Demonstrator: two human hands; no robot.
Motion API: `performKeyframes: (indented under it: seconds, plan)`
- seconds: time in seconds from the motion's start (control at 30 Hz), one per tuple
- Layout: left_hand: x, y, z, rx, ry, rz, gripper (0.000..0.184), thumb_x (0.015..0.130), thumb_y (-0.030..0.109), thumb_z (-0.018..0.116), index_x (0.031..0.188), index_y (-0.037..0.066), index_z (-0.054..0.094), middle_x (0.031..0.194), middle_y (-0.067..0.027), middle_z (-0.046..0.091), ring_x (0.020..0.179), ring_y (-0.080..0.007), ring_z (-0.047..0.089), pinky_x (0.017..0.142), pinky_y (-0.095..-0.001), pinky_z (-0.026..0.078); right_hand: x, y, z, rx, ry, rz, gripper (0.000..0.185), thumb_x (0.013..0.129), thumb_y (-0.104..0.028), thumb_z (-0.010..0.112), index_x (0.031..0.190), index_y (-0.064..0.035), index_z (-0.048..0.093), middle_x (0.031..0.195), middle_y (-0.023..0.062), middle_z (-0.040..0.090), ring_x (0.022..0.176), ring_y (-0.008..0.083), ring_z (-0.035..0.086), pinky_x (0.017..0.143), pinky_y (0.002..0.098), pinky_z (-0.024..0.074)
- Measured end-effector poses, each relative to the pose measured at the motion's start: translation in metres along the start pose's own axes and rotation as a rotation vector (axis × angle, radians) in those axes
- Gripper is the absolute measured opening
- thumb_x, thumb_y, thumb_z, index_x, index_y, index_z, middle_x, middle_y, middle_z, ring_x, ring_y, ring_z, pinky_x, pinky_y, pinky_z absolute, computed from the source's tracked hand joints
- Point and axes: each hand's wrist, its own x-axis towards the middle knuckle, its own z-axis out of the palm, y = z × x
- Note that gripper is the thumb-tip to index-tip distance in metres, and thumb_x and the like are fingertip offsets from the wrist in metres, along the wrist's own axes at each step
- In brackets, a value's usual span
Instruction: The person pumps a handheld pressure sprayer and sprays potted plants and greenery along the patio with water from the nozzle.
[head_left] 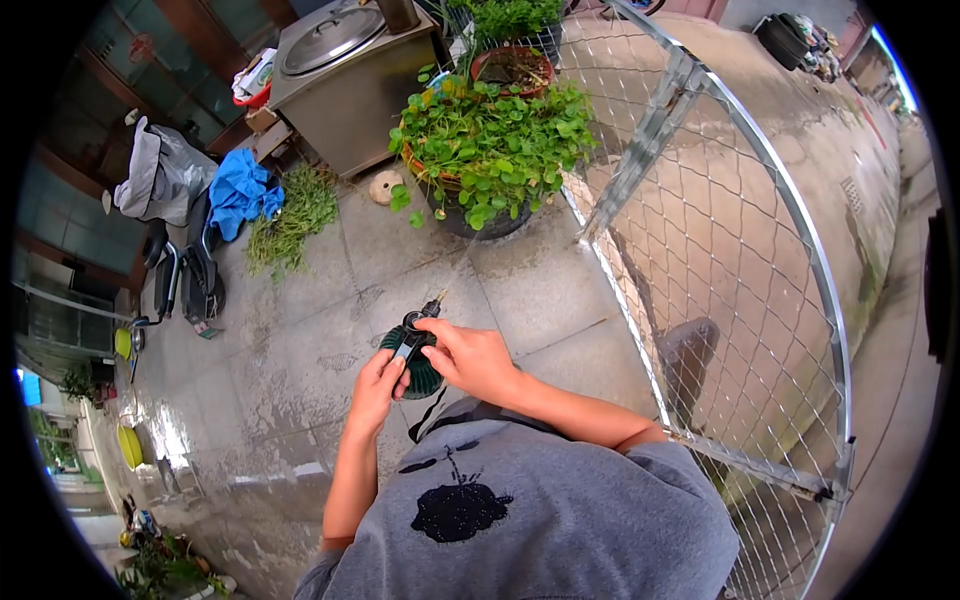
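Note:
Near the middle of the view, both hands are on a small dark sprayer (410, 337) with a brass-coloured tip that points up and to the right. My left hand (377, 388) has its fingers closed around the grey and black handle. From the right side, my right hand (468, 358) pinches the body near the nozzle. A green ribbed coil (424, 378) shows just below and behind the hands, and a dark strap hangs beside it. Beyond the nozzle stands a large pot of leafy green plants (495, 150). Thin water seems to leave the tip towards the pot.
A wire mesh fence (740, 200) with a metal frame runs along the right. Up left are a steel cabinet with a round lid (335, 42), a blue cloth (240, 190), a parked scooter (200, 270) and cut greens (300, 215). The paving is wet at the left.

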Motion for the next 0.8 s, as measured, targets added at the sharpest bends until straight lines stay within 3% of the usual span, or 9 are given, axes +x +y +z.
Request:
performKeyframes:
  seconds: [0.13,0.43,0.8]
  plan:
    - [-0.004,-0.012,-0.005,-0.019,0.072,-0.023,0.02,0.102,0.02,0.051,0.088,0.007,0.055,0.07,0.0014,0.053,0.057,-0.0063,0.043,0.052,-0.0232,0.033,-0.001,0.003,0.006,-0.002,-0.089,-0.002,0.044,0.088,-0.019,0.067,0.129,-0.0127,0.053,0.092,0.0125,0.072,0.073,0.0312,0.069,0.059,0.0405,0.0536]
    - [-0.018,-0.02,-0.007,-0.11,0.22,0.0,0.02,0.103,0.021,0.051,0.091,0.006,0.056,0.07,0.0014,0.053,0.057,-0.0059,0.043,0.051,-0.0227,0.033,0.002,0.004,0.017,-0.041,-0.234,-0.072,0.069,0.086,-0.019,0.068,0.149,-0.0196,0.039,0.085,0.0104,0.069,0.072,0.0309,0.069,0.06,0.0407,0.0545]
    - [-0.025,-0.011,0.003,-0.116,0.28,0.059,0.019,0.103,0.02,0.051,0.094,0.005,0.057,0.07,0.0015,0.053,0.058,-0.0054,0.043,0.051,-0.0223,0.034,0.006,0.0,0.015,-0.004,-0.22,-0.109,0.07,0.086,-0.018,0.069,0.149,-0.0183,0.038,0.089,0.0109,0.07,0.074,0.0302,0.069,0.061,0.0404,0.0548]
